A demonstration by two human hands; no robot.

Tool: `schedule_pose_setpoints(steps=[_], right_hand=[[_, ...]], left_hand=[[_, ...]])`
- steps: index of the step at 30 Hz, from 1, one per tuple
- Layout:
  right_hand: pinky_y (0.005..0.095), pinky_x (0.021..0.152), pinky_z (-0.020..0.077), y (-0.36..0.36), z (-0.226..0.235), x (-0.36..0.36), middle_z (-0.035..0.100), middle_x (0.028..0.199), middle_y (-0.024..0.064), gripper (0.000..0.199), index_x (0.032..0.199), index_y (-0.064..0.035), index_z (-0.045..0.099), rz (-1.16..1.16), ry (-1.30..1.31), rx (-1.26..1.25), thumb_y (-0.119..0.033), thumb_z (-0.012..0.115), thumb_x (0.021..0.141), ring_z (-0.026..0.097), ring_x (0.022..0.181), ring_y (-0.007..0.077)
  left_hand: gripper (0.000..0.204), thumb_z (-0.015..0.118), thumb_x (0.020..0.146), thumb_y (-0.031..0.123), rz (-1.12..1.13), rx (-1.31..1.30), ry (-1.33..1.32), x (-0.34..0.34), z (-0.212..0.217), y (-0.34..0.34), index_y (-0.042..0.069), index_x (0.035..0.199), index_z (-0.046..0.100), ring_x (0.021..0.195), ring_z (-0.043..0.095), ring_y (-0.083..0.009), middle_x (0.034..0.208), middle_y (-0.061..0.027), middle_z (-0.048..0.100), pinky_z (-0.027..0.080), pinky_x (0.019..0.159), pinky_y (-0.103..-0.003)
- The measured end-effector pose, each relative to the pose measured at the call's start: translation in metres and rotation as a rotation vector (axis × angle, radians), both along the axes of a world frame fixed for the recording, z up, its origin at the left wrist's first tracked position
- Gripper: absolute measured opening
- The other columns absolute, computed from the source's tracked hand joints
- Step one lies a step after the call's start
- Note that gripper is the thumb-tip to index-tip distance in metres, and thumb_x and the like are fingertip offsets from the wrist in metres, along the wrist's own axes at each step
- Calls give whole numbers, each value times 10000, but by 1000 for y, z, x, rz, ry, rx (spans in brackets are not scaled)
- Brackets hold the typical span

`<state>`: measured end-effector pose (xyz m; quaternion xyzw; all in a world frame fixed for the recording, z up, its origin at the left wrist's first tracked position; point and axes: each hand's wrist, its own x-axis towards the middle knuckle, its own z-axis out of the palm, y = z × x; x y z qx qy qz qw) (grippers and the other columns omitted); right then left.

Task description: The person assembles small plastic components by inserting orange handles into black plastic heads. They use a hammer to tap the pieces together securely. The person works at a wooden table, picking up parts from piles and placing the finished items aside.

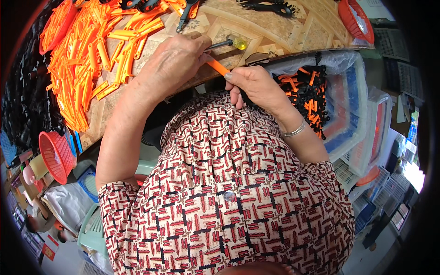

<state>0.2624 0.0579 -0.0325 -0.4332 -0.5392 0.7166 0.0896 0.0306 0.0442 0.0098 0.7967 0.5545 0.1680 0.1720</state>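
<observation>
Both hands meet over the table's near edge on one flat orange plastic strip. My left hand closes on its far end, the fingertips partly hidden behind the knuckles. My right hand pinches its near end between thumb and bent fingers. Beside my left fingers is a screwdriver-like tool with a dark shaft and a clear yellow handle; whether the hand touches it I cannot tell. A black piece with an orange part lies just beyond my left hand. Left of that hand spreads a large heap of orange plastic pieces.
Red baskets stand at the table's far right, far left and near left. Black parts lie at the back. Right of my lap, a plastic-lined crate holds black-and-orange pieces. A green chair stands lower left.
</observation>
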Motion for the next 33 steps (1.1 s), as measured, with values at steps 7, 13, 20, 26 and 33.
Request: schedule_pose_setpoints(steps=[7,13,20,26,33], right_hand=[[270,437,484,-10,2,-6,659,615,110,378,833,36,631,-146,0,-41,-277,559,1033,610,452,156],[285,427,477,-10,11,1,665,649,139,359,864,36,610,-258,38,-130,-265,530,1043,617,450,191],[276,452,491,-6,11,-1,664,669,123,334,912,6,605,-195,30,-142,-285,528,1055,638,480,197],[281,450,493,-7,9,0,669,684,135,337,905,1,622,-180,70,-124,-286,527,1055,639,476,211],[275,444,490,-6,9,0,675,684,133,309,914,11,629,-188,56,-132,-255,542,1047,641,474,206]], left_hand=[[244,658,966,185,230,-116,-370,-9,2,-13,7,1129,689,736,627,-189,826,-72,594,476,622,-319],[392,491,1089,238,424,-482,-1025,-7,11,-54,62,1432,564,564,525,-84,637,22,490,442,530,-224],[467,611,968,48,393,-10,-504,15,27,-64,158,1421,583,672,666,-268,868,-122,697,531,614,-382],[637,653,874,-35,246,192,22,6,4,-74,282,1423,595,575,589,-250,745,-79,594,472,511,-403],[589,672,850,-31,198,169,140,14,16,-78,237,1373,656,575,576,-212,728,-60,575,485,529,-363]])
